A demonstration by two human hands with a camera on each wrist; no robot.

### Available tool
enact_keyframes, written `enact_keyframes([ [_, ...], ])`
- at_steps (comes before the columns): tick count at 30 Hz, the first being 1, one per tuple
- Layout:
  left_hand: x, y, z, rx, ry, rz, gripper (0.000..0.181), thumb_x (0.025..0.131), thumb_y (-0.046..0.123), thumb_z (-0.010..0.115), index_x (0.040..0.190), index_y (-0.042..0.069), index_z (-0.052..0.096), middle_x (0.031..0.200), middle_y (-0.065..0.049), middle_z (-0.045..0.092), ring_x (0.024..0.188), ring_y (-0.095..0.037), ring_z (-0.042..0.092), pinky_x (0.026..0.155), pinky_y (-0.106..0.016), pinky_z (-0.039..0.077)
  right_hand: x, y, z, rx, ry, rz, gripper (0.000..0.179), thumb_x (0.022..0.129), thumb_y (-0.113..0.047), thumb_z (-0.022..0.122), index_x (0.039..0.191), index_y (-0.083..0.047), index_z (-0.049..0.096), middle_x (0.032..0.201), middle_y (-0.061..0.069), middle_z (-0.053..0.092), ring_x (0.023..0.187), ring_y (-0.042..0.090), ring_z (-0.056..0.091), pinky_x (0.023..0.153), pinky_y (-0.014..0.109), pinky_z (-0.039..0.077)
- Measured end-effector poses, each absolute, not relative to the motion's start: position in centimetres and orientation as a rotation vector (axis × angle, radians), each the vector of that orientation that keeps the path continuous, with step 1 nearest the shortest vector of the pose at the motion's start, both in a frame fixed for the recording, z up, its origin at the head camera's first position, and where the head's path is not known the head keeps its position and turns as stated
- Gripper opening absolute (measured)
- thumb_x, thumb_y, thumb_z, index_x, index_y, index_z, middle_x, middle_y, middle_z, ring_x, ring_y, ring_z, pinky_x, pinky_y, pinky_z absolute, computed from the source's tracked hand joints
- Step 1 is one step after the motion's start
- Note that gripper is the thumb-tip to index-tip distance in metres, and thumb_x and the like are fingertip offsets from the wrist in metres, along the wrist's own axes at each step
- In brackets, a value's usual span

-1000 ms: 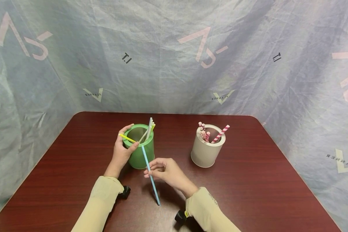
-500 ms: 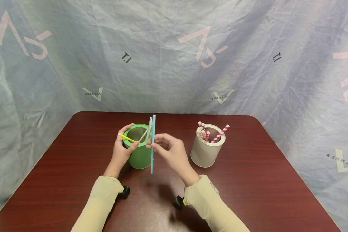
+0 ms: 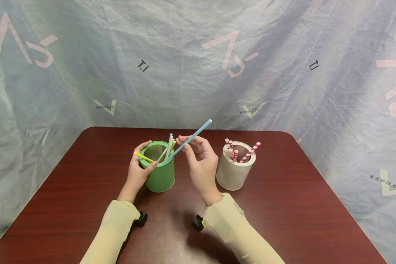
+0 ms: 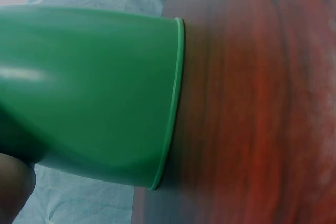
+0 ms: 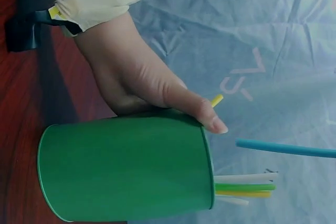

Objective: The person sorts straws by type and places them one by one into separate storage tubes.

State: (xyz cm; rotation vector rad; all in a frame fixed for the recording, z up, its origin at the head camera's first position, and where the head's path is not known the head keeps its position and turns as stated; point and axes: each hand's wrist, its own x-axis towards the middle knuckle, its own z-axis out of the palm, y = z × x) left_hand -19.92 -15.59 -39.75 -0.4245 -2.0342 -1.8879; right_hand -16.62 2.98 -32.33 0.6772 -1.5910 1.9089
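My left hand [image 3: 138, 173] grips a green can [image 3: 160, 179] by its upper left side, thumb at the near rim. Several straws lean inside it: pale and green ones at the right, a yellow straw [image 3: 144, 157] across the left. Between thumb and fingers my right hand [image 3: 202, 168] pinches a blue straw [image 3: 199, 131]. The straw slants, its upper end to the right and its lower end over the can's near rim. In the right wrist view, that lower end of the blue straw [image 5: 286, 148] shows just above the mouth, near the left thumb [image 5: 202, 111].
A beige can [image 3: 235, 174] stands to the right, holding several red-and-white striped straws [image 3: 250, 151]. Both stand on a dark red wooden table [image 3: 283, 198]. A grey printed cloth [image 3: 181, 73] hangs behind and at the sides.
My right hand has lifted the blue straw from near the table, in front of the green can, and tilted it so its upper end points right. The left hand and both cans have stayed put.
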Motion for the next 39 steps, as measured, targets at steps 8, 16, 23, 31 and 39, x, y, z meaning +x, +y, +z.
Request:
enact_keyframes([
  [8, -20.3, -15.7, -40.0, -0.42, -2.034, -1.904, 0.068, 0.081, -0.004, 0.061, 0.144, -0.004, 0.035, 0.148, -0.022, 0.039, 0.113, -0.01, 0.05, 0.089, -0.009, 0.04, -17.6, 2.2, -33.6, 0.665, -1.599, 1.764, 0.019, 0.092, 0.002, 0.059, 0.109, 0.01, 0.058, 0.106, 0.028, 0.069, 0.1, 0.014, 0.07, 0.089, 0.032, 0.055],
  [16, -22.0, -16.4, -42.3, -0.395, -2.057, -1.902, 0.071, 0.081, -0.002, 0.064, 0.147, 0.009, 0.037, 0.148, -0.009, 0.043, 0.113, -0.004, 0.049, 0.089, -0.01, 0.041, -18.3, 1.2, -34.8, 0.668, -1.664, 1.754, 0.018, 0.093, 0.0, 0.06, 0.109, 0.006, 0.059, 0.108, 0.023, 0.07, 0.1, 0.029, 0.07, 0.087, 0.03, 0.056],
  [23, -21.0, -16.1, -40.9, -0.398, -2.062, -1.899, 0.072, 0.081, -0.003, 0.062, 0.146, 0.001, 0.034, 0.15, -0.017, 0.04, 0.114, -0.01, 0.049, 0.088, -0.009, 0.04, -19.0, 0.5, -35.4, 0.675, -1.76, 1.713, 0.019, 0.094, -0.005, 0.059, 0.111, 0.003, 0.06, 0.107, 0.018, 0.072, 0.101, 0.027, 0.07, 0.091, 0.031, 0.054],
  [31, -19.9, -15.6, -39.4, -0.396, -2.067, -1.911, 0.069, 0.082, -0.005, 0.059, 0.145, -0.005, 0.031, 0.149, -0.022, 0.037, 0.118, -0.023, 0.046, 0.089, -0.009, 0.039, -19.5, 0.0, -35.8, 0.622, -1.941, 1.579, 0.021, 0.093, -0.008, 0.062, 0.113, -0.004, 0.065, 0.101, 0.011, 0.075, 0.096, 0.019, 0.072, 0.082, 0.027, 0.056],
  [39, -20.1, -15.7, -39.7, -0.419, -2.047, -1.912, 0.071, 0.082, -0.006, 0.06, 0.146, -0.006, 0.03, 0.151, -0.023, 0.037, 0.118, -0.019, 0.047, 0.09, -0.008, 0.039, -19.6, -0.3, -36.2, 0.58, -2.062, 1.502, 0.02, 0.091, -0.008, 0.065, 0.111, -0.007, 0.068, 0.101, 0.007, 0.075, 0.093, 0.016, 0.072, 0.078, 0.022, 0.056],
])
